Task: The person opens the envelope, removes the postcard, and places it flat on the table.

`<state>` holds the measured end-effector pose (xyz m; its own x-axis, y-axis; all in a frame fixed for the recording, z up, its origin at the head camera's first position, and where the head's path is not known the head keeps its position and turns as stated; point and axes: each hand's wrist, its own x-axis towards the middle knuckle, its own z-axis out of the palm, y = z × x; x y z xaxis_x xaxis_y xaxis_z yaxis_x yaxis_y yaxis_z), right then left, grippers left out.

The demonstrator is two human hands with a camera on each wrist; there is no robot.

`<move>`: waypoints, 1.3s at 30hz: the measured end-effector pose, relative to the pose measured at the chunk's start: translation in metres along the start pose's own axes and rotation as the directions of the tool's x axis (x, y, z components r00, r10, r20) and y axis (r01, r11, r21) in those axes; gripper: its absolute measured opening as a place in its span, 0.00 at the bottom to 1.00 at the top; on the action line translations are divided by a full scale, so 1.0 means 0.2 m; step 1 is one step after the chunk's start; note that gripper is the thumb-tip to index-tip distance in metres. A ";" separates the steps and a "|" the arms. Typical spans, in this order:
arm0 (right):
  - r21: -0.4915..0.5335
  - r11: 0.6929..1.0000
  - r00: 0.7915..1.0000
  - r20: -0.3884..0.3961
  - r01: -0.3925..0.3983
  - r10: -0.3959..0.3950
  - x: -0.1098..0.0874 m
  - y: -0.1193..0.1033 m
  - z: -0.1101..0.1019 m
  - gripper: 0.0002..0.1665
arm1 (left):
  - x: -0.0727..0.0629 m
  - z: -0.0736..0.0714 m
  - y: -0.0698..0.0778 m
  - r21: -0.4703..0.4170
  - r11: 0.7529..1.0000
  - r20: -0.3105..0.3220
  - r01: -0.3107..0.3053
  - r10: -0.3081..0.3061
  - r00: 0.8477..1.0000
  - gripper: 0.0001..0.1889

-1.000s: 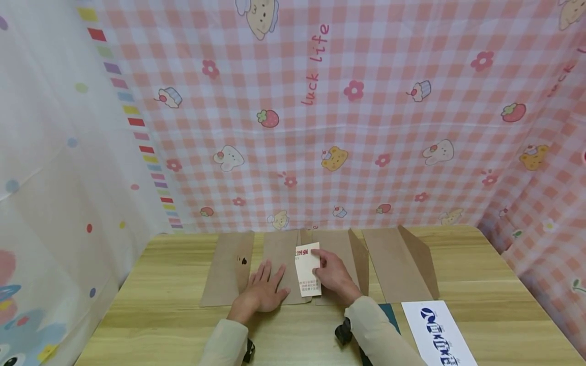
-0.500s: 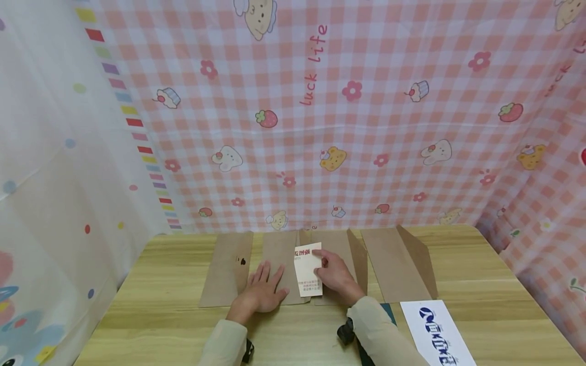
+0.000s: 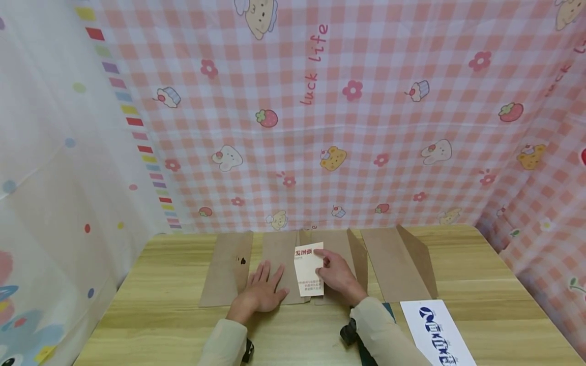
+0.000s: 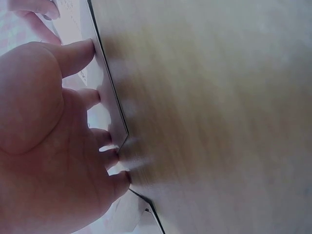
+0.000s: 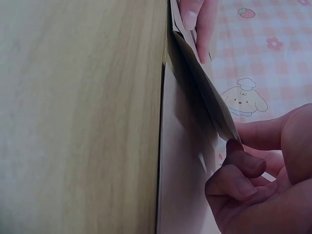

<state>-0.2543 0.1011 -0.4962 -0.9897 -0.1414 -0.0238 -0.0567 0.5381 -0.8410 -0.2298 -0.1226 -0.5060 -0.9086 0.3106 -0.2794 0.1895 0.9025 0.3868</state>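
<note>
A cream card [image 3: 309, 279] with red print juts from the right-hand, open side of a brown kraft envelope [image 3: 278, 249], the second from the left; its left part is hidden inside. My left hand [image 3: 264, 296] rests on that envelope with fingers spread. In the left wrist view, the fingertips of the left hand [image 4: 53, 141] reach the envelope along the tabletop. My right hand [image 3: 338, 275] pinches the card's right edge, over a third envelope [image 3: 330, 239]. The right wrist view has the right hand [image 5: 263, 180] gripping the tilted card's edge between thumb and fingers.
A brown envelope [image 3: 222, 269] with a small dark print lies at far left, and another [image 3: 393, 269] with its flap raised at right. Nearer me are a white sheet [image 3: 435, 330] with blue lettering and a dark green item [image 3: 389, 311], partly under my right forearm.
The right hand has shifted slightly right with the card, and more of its red lettering shows beyond the envelope's edge. My left hand stays in place.
</note>
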 end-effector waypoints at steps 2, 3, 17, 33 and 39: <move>-0.003 1.000 1.000 -0.001 0.008 -0.008 0.00 0.00 -0.01 0.32 | 0.01 0.01 -0.01 0.005 1.000 -0.003 -0.003 0.003 1.000 0.37; -0.003 1.000 1.000 -0.001 0.013 -0.013 0.00 0.01 -0.01 0.32 | 0.01 0.01 -0.01 0.001 1.000 -0.007 -0.005 0.005 1.000 0.37; 0.007 1.000 1.000 -0.009 0.015 -0.015 -0.02 0.01 -0.05 0.33 | -0.07 -0.09 0.09 -0.006 1.000 0.000 0.024 -0.024 1.000 0.35; 0.008 1.000 1.000 -0.013 0.004 -0.004 -0.05 0.02 -0.07 0.32 | -0.07 -0.08 0.09 0.010 1.000 0.011 0.021 -0.021 1.000 0.35; 0.027 1.000 1.000 -0.013 0.016 -0.016 -0.06 0.01 -0.09 0.31 | -0.03 -0.03 0.04 0.021 1.000 0.006 0.014 -0.014 1.000 0.35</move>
<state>-0.2444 0.1183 -0.4886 -0.9902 -0.1393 -0.0034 -0.0692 0.5130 -0.8556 -0.2257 -0.1187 -0.4962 -0.9088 0.2998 -0.2901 0.1846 0.9126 0.3647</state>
